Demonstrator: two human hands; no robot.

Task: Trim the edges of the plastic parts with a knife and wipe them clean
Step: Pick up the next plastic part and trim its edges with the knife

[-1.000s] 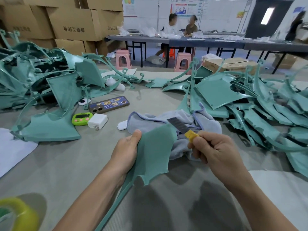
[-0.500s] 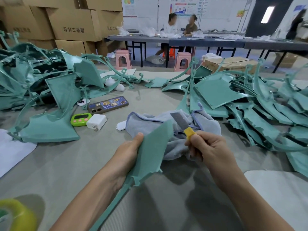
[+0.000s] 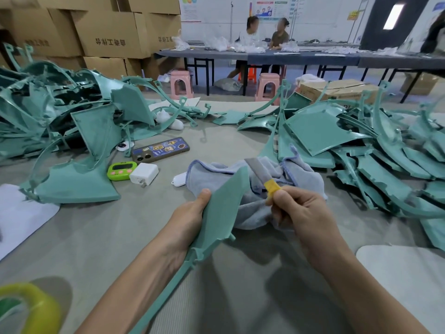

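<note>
Turning steeper, plastic part point(image 3: 224, 208) sits clasped in left grip point(image 3: 187, 222) — right grip point(image 3: 298, 213) clenches knife point(image 3: 263, 177), seemingly nearer.

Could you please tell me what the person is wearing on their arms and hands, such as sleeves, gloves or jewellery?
The left hand and right hand have no gloves. The left forearm and right forearm are uncovered to the frame's edge, so no sleeve shows. No watch, bracelet or ring is visible.
</note>
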